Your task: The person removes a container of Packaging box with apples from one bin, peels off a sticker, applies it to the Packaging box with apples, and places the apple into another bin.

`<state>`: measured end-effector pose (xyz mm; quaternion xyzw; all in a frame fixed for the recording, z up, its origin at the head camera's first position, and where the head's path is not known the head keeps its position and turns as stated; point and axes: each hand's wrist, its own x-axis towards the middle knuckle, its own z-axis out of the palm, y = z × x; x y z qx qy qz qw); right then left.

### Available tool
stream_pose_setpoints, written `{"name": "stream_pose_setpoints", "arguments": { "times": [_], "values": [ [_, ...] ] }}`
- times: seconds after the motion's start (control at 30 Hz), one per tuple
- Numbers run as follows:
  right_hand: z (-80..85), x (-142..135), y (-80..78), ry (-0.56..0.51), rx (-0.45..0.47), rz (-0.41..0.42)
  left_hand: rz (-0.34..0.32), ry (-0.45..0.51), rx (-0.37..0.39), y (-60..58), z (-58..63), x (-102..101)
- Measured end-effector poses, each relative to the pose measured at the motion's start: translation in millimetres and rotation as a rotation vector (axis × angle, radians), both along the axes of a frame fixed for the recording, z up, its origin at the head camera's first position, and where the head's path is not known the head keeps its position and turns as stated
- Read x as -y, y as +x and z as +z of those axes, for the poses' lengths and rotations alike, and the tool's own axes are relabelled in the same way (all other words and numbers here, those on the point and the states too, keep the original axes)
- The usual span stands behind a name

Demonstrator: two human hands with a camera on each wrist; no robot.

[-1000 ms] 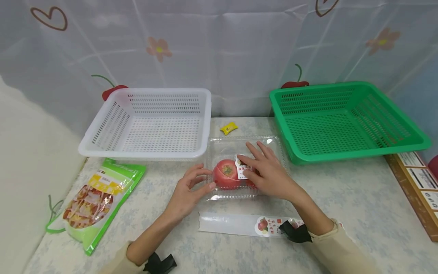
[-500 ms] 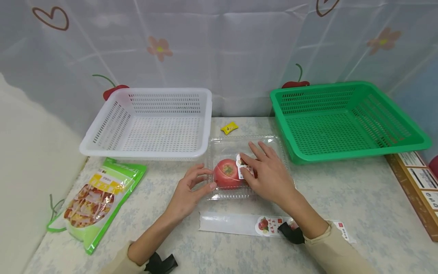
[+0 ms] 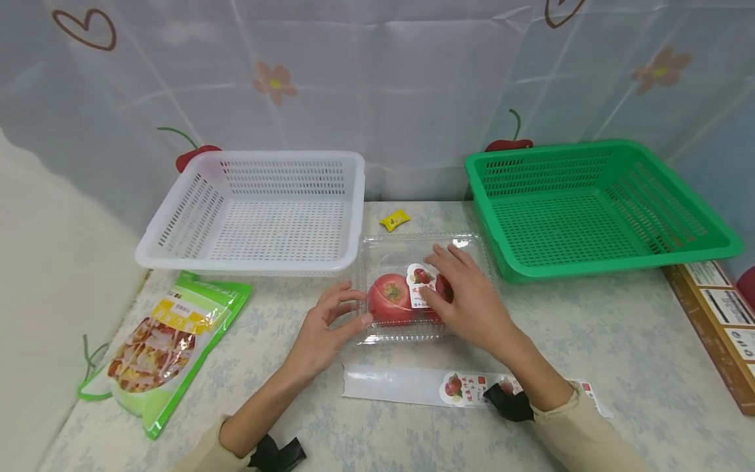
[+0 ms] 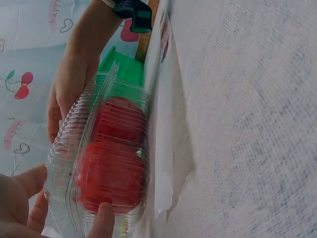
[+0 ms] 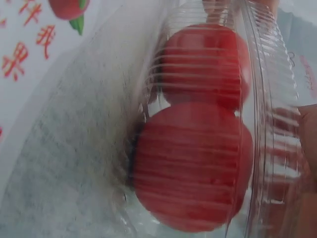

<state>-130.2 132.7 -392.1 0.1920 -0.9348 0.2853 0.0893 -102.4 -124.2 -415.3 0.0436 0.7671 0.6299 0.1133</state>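
A clear plastic clamshell box holds two red apples, one partly under my right hand. A white sticker printed with red fruit lies on its lid. My right hand rests on the lid's right half, thumb on the sticker and other fingers extended near the sticker's upper right. At the box's left side, my left hand touches the edge with spread thumb and fingers; the left wrist view shows the fingers by the lid and the thumb lower. A backing strip with more printed stickers lies in front.
A white basket stands at the back left, a green basket at the back right. The box sits between them, near a small yellow packet. A green food bag lies left; a brown carton is at right.
My right hand has shifted slightly across the lid, and its index finger has come off the sticker, whose fruit print now shows. My left hand stays at the box's left edge.
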Motion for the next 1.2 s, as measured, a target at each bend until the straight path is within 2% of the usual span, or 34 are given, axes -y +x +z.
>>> {"name": "stream_pose_setpoints", "arguments": {
  "times": [0.1, 0.23, 0.37, 0.5, 0.6, 0.7, 0.83, 1.1, 1.2],
  "values": [
    [0.2, -4.4, -0.2, -0.04, -0.002, 0.03, -0.001, -0.003, -0.002, 0.4, 0.3, -0.1],
    [0.0, -4.5, 1.3, 0.02, -0.039, 0.017, -0.002, -0.001, -0.001, 0.5, 0.0, -0.6],
    [-1.4, -1.6, 3.8, 0.123, -0.134, -0.017, -0.004, 0.006, 0.003, 0.0, -0.6, -0.8],
    [-5.3, -0.1, 6.5, 0.19, -0.271, -0.042, -0.003, -0.003, -0.005, 0.7, -0.9, -0.4],
    [-9.2, -1.1, 7.4, 0.128, -0.351, -0.041, -0.005, -0.008, -0.013, 1.8, -1.0, 0.0],
    [-11.8, -3.1, 6.7, 0.047, -0.388, -0.021, -0.01, -0.009, -0.022, 2.2, -1.4, 0.1],
    [-11.0, -5.1, 6.2, 0.052, -0.356, -0.012, -0.018, -0.011, -0.035, 2.1, -0.6, -0.5],
    [-0.8, -5.7, 6.0, 0.28, -0.13, -0.007, -0.038, 0.001, -0.038, 0.5, 1.4, -0.9],
    [-1.0, -4.2, 4.6, 0.266, -0.113, 0.008, -0.026, 0.012, -0.027, 1.0, 0.3, -0.1]
  ]
}}
